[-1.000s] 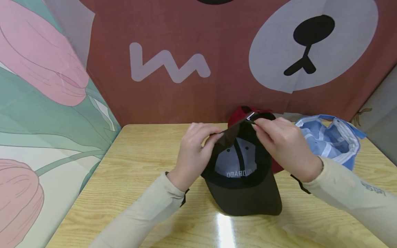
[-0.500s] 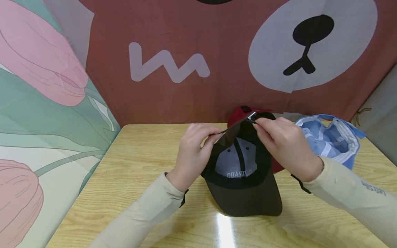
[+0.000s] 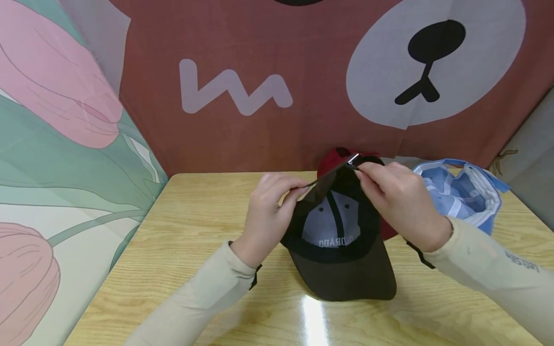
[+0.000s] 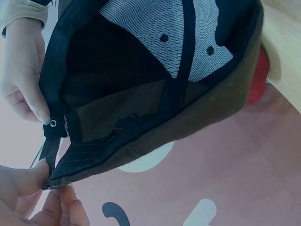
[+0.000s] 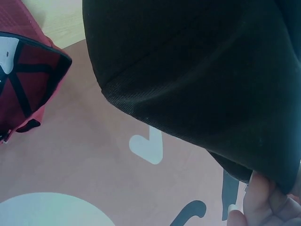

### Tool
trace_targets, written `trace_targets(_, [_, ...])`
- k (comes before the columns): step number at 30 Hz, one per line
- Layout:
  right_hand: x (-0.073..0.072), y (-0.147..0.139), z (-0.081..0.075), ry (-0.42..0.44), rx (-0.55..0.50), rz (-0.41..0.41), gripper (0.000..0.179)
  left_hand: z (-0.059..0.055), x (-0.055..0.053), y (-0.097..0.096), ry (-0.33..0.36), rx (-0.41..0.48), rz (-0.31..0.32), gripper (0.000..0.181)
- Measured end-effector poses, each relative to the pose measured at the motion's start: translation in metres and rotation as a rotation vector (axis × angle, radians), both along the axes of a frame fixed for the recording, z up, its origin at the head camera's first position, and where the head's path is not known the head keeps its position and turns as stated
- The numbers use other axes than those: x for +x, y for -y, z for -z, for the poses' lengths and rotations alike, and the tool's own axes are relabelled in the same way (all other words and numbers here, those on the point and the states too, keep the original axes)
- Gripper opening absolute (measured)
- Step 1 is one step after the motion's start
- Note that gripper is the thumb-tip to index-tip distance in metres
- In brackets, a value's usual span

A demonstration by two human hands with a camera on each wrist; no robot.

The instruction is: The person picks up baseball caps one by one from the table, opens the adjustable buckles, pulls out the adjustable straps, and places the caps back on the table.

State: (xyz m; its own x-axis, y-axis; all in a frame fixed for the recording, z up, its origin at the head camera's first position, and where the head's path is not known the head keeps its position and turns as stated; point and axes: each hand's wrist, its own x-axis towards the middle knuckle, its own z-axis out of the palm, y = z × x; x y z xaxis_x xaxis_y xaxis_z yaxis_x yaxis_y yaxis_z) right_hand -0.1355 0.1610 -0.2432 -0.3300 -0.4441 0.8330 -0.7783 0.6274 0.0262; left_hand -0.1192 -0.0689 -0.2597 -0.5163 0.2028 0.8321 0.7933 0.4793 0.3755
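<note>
A dark brown baseball cap (image 3: 339, 278) is held with its lining facing up and its brim toward me. Pale mesh and mirrored stitched letters show on the inside of its front. My left hand (image 3: 270, 211) pinches the end of the back strap between thumb and fingers. On the other side, my right hand (image 3: 400, 204) pinches the cap's back edge beside a small metal buckle (image 3: 353, 158). The strap spans taut between both hands. A metal eyelet (image 4: 53, 123) shows by the right thumb in the left wrist view. In the right wrist view the crown (image 5: 197, 84) hides most of the work.
Behind the brown cap a red cap (image 3: 332, 161) is partly covered. To the right, a light blue cap (image 3: 463, 192) lies with its inside up. The wooden table (image 3: 207, 202) ends at a brown printed cloth (image 3: 238, 139) at the back.
The brown cap and my right hand have shifted very slightly to the right. Both hands keep their pinch on the cap's back.
</note>
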Motion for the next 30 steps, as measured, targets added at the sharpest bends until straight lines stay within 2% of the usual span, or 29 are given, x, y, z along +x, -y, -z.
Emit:
trace_targets(7, [-0.004,-0.002,0.001,0.006,-0.034,0.026,0.041,0.002,0.0,0.003,-0.005,0.009,0.002,0.008])
trace_targets(9, [-0.004,-0.004,0.0,0.017,-0.04,0.027,0.031,0.003,0.0,0.004,-0.009,0.005,0.007,0.008])
trace_targets(11, [-0.005,-0.004,0.0,0.031,-0.05,0.03,0.013,0.004,-0.001,0.005,-0.017,0.0,0.019,0.008])
trace_targets(13, [-0.004,-0.004,-0.001,0.049,-0.068,0.033,0.009,0.006,0.0,0.007,-0.032,-0.013,0.035,0.008])
trace_targets(16, [-0.004,-0.004,-0.002,0.089,-0.109,0.033,0.016,0.01,0.0,0.01,-0.072,-0.044,0.064,0.009])
trace_targets(22, [-0.002,-0.003,-0.004,0.145,-0.155,0.021,0.009,0.017,0.0,0.014,-0.135,-0.097,0.103,0.013])
trace_targets(26, [-0.002,-0.003,-0.005,0.161,-0.188,0.015,0.009,0.02,0.0,0.013,-0.139,-0.122,0.113,0.015])
trace_targets(30, [-0.001,-0.002,-0.005,0.17,-0.219,0.006,0.014,0.025,0.001,0.012,-0.097,-0.152,0.106,0.021])
